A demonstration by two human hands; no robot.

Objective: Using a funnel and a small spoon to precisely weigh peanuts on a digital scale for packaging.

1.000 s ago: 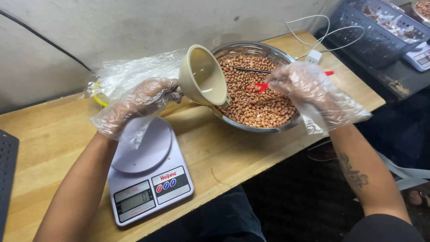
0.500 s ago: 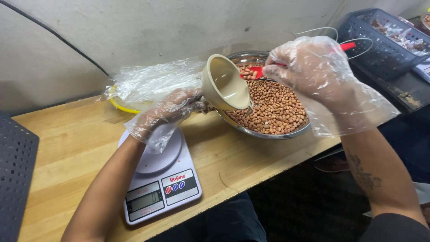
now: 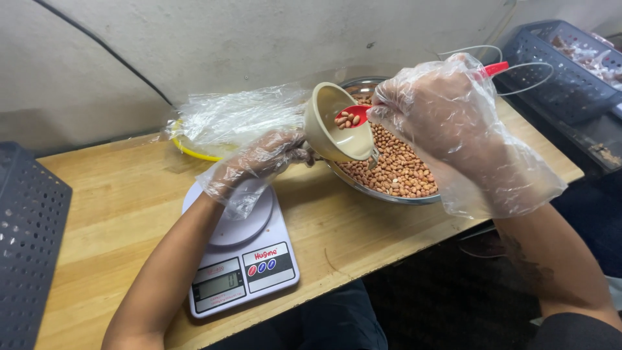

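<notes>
Wooden table (image 3: 116,194): pale butcher-block planks, runs left to right, against a rough plastered wall with a dark cable across it. Dark perforated plastic crate (image 3: 29,246) at the left edge; a second one (image 3: 564,65) far right.

Steel bowl (image 3: 389,188): round, shiny, at the right of the table, filled with reddish-brown skin-on peanuts (image 3: 402,162).

Kitchen scale (image 3: 240,253): white, flat, round platter with nothing on it, display on the near side. It sits left of and nearer than the bowl, directly under the left forearm.

Crumpled clear plastic bags (image 3: 233,120) lie over a yellow-rimmed dish (image 3: 188,153), far side, between scale and wall.

Right hand (image 3: 453,123): loose clear disposable glove, fingers clenched round the handle of a red plastic spoon (image 3: 359,115). Handle end pokes out far right of the fist; the spoon's long axis runs right to left, its bowl pointing left.

Left hand (image 3: 259,165): same glove type, fingers grasping a beige plastic cup (image 3: 337,126) at its base. The cup is tipped on its side above the left rim of the steel bowl, mouth facing right and near.

Key relation: the spoon tip is inside the cup mouth, carrying a few peanuts. So the cup is just left of the right-hand fingers, in line with the spoon axis, opening toward it. Cup interior smooth; apart from the spoonful, only bare wall shows. The left hand is the one on the cup; the right hand reaches it only through the spoon.
</notes>
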